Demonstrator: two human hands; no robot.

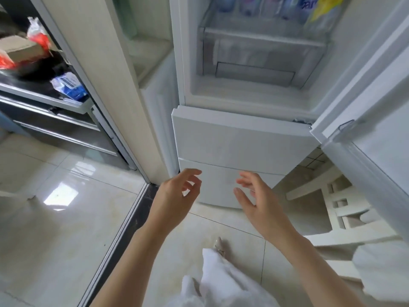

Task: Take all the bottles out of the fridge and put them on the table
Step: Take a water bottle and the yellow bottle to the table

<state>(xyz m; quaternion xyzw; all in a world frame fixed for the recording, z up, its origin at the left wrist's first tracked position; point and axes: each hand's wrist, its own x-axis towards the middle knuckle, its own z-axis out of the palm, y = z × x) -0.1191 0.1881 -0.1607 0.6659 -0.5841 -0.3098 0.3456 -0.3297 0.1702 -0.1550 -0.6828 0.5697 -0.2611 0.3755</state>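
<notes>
The left hand point(177, 191) is held out in front of the fridge point(243, 138) with its fingers point(192, 172) loosely bent and a little apart. It holds nothing. The right hand point(256, 196) is just beside it, with its fingers point(243, 181) spread and its thumb sticking out — it holds nothing too. There is a small gap between the two hands, and they do not touch each other.

Right behind the fingertips is the lowest white drawer front point(225, 185) of the fridge. It is hard to tell if the fingers touch it or just hang close in front of it. Above that is another closed white drawer front point(239, 140).

Higher up, well above the hands, the top part of the fridge stands open. Inside it is a clear drawer point(261, 56). Above that drawer — at the very top edge of the view — stand the bottles point(270, 7) in a row. They look blurry, with blue and pink labels, and a yellow wrapper point(321, 9) is at the right end of the row.

To the right of the hands the open fridge door point(365, 107) swings out. Below it is a pale plastic chair point(340, 209).

To the left of the hands is a tall cream post point(106, 74), and past it are shelves point(48, 96) with a cardboard box point(22, 49) and a blue and white pack point(68, 85).

Under the hands is a shiny tiled floor point(55, 218), and white clothing point(217, 280) shows at the bottom.
</notes>
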